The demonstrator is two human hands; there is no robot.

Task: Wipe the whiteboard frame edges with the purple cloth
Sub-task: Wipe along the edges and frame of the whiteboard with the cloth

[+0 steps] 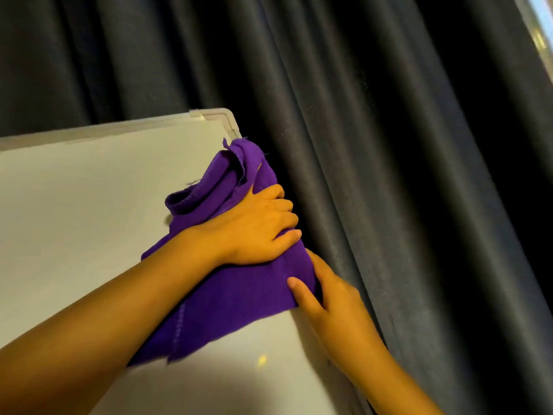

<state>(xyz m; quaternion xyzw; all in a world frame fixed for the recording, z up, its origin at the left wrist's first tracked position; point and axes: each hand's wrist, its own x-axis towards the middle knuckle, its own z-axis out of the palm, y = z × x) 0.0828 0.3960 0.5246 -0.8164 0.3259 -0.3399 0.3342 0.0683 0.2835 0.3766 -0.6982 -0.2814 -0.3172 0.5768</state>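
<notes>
Two hands press the purple cloth [227, 283] over the right edge of the whiteboard frame [230, 121], below its top corner. Left hand [254, 232] — fingers curled over the edge, clamping cloth. Right hand [332, 307] — thumb and fingers pinching the cloth's lower part against that edge.
</notes>
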